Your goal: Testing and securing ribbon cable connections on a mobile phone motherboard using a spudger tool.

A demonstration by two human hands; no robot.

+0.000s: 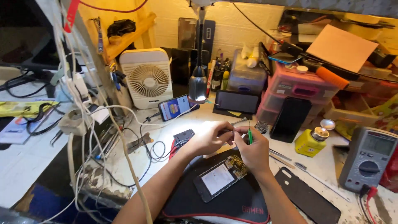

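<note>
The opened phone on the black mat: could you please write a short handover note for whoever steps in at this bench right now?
Left hand: raised over the mat, fingertips pinched on a thin metal tool, probably tweezers.
Right hand: grip closed on a green-handled screwdriver, held upright against the left fingertips.
Opened phone: lies on the black mat under both hands, back off, circuit board bare at its top end.
A dark cover panel lies right of the mat; the yellow bottle and multimeter stand farther right.
Done: phone opened. Left: board work and closing, as far as visible.
</note>
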